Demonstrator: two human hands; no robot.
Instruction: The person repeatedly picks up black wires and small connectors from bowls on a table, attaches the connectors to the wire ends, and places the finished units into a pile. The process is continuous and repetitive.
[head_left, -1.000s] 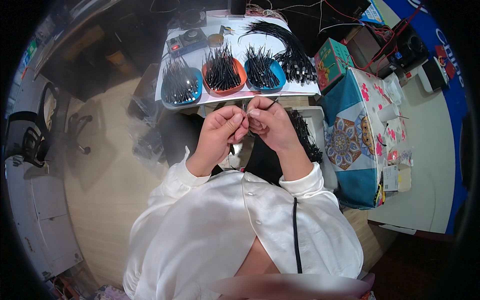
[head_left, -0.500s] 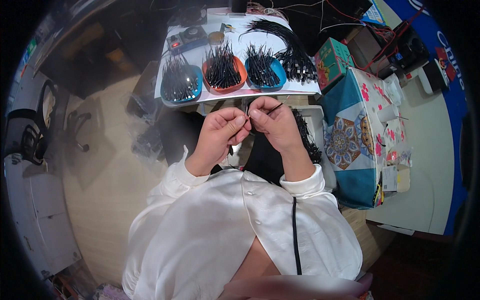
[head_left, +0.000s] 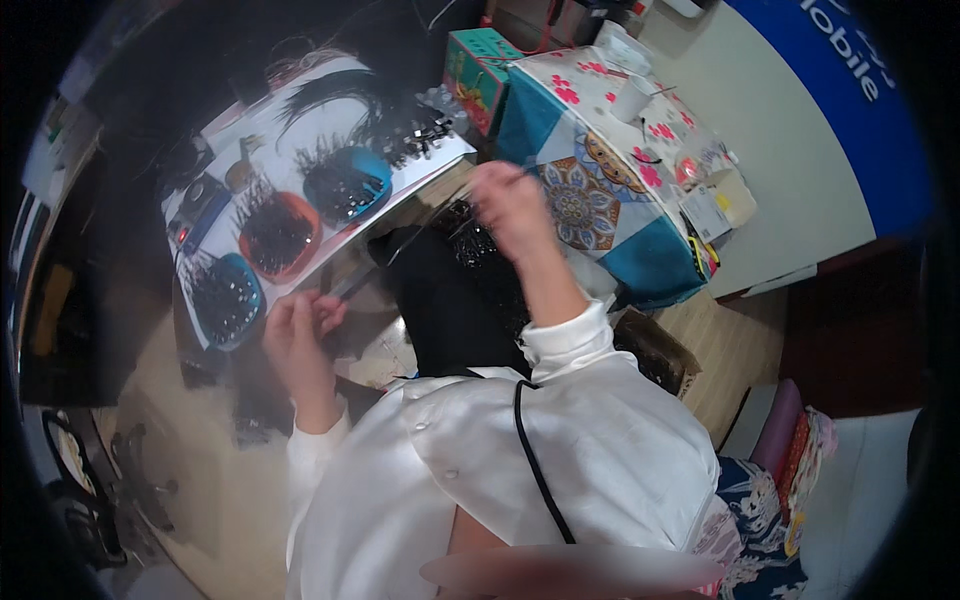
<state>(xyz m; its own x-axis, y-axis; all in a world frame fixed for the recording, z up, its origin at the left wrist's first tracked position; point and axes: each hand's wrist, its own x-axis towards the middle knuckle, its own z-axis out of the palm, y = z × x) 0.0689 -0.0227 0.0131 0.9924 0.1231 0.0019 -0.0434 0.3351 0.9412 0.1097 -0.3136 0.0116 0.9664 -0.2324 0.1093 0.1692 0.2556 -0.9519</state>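
Observation:
My left hand [head_left: 303, 328] is in front of the white-topped table, fingers closed on a thin black cable [head_left: 362, 281] that slants up to the right. My right hand [head_left: 508, 205] is beyond my right knee, near the table's right corner. It is smeared by motion, but its fingers look pinched, with a dark strand [head_left: 522, 171] showing past them. A thin line runs between the hands; I cannot tell whether it is one cable. Close to the left hand are a blue tray [head_left: 255, 289], an orange tray [head_left: 311, 238] and another blue tray [head_left: 381, 172], all filled with short black cables.
A loose bundle of black cables [head_left: 335, 100] lies at the table's back right. More dark cables [head_left: 478, 242] sit below, beside my leg. To the right stands a cloth-covered table [head_left: 640, 245] with a green box [head_left: 480, 85] behind it. A cardboard box [head_left: 655, 350] is on the floor.
My hands were together at the middle; now they are far apart, the left lower and the right farther out. The view has turned right, so the trays appear farther left and tilted.

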